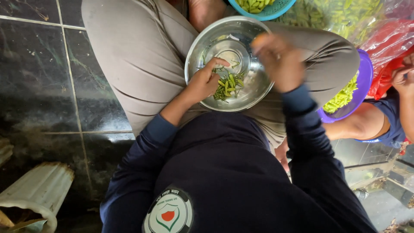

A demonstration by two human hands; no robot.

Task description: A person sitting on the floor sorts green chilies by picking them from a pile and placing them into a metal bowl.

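A round steel bowl (pixel 224 34) rests on my lap, between my crossed legs in beige trousers. A small heap of green chillies (pixel 229 84) lies in its near part. My left hand (pixel 206 80) reaches into the bowl at its left side, fingers curled and touching the chillies. My right hand (pixel 280 60) hovers over the bowl's right rim, blurred, fingers bunched; whether it holds anything I cannot tell. Both arms wear dark blue sleeves.
A teal basket (pixel 276 12) of green pods sits beyond the bowl. A purple bowl (pixel 364 75) with green chillies lies at right, near clear and red plastic bags (pixel 388 39). Another person's arm (pixel 366 123) and hand (pixel 405 77) are at the right. A white ribbed object (pixel 39 190) stands on dark tiles.
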